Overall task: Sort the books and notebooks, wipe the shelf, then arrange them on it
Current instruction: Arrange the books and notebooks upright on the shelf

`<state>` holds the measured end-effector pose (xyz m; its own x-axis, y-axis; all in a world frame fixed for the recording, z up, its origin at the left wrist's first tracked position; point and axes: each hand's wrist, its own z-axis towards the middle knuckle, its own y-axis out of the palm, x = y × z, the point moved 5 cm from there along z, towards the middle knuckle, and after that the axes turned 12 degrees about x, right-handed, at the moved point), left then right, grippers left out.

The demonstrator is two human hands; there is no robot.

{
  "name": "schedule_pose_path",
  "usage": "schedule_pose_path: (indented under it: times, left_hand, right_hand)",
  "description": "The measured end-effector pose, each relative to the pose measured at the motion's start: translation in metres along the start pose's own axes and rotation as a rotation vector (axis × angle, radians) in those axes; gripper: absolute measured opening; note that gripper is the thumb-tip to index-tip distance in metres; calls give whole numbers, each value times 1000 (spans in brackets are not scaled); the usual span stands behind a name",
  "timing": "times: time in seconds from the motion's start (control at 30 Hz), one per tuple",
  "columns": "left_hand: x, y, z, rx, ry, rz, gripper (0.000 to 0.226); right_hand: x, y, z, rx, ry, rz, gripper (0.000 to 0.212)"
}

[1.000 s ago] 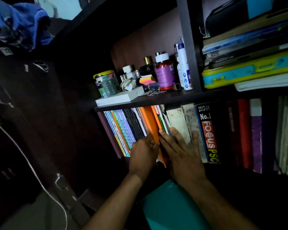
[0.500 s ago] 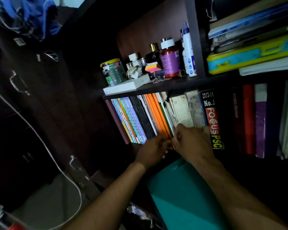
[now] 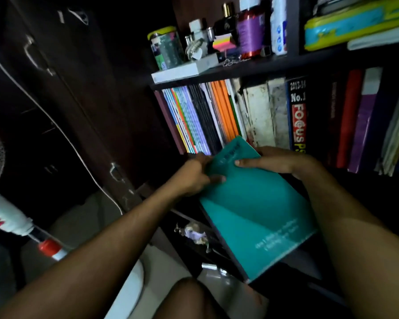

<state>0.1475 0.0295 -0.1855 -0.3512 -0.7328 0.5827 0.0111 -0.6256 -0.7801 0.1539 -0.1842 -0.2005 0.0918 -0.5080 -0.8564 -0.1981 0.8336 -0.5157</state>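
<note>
Both hands have come away from the upright spines and now hold a thin teal softcover book (image 3: 256, 203) in front of the dark wooden shelf (image 3: 228, 71). The left hand (image 3: 195, 174) grips its left edge with the thumb on the cover; the right hand (image 3: 279, 161) pinches its top end. Behind it stand orange notebooks (image 3: 224, 107), worn white books (image 3: 263, 111) and a black "FOCUS" book (image 3: 297, 111).
</note>
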Motion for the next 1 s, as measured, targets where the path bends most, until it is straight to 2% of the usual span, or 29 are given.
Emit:
schedule_pose_path:
  times: [0.07,0.17,0.27,0.33,0.37,0.4,0.43,0.47,0.5,0.53,0.63,0.7,0.77,0.87,1.0]
  left_hand:
    - [9,-31,9,144,107,123,35]
    - [19,-66,14,298,123,234,50]
    - [31,-91,6,642,79,307,61]
    - [28,-95,-13,939,37,166,80]
    - [15,-87,-24,1005,-44,-29,91]
    - [1,-71,-35,965,-147,-315,94]
    - [-10,-46,-45,821,-242,-621,88]
    - [-13,-18,-52,640,-296,-807,74]
    - [-16,1,-59,500,-314,-868,60]
    - [-23,9,-61,464,-309,-862,50]
    - [-52,-4,-49,618,-272,-774,39]
    - [-64,-22,-40,750,-266,-699,45]
    - [-77,-28,-35,853,-330,-671,51]
    - [-96,-29,-29,933,-412,-653,54]
    - [-113,-25,-17,911,-463,-772,52]
  right_hand:
    - [-1,0,2,4,25,125,50]
    - [-3,5,4,18,43,240,55]
    - [-16,13,4,142,-70,440,31]
    - [-26,17,4,305,-214,529,23]
    - [-29,20,5,374,-267,552,22]
    - [-31,22,6,433,-304,574,22]
    - [-29,24,8,487,-324,588,21]
    - [-28,25,10,524,-338,594,21]
    - [-24,27,12,549,-340,567,22]
    - [-23,30,13,564,-351,517,25]
    - [-20,41,17,557,-345,250,50]
    - [-17,52,18,464,-366,122,55]
    - [-12,62,18,419,-409,-69,65]
    - [-2,58,16,473,-432,-252,56]
    - [-5,76,10,471,-575,-554,48]
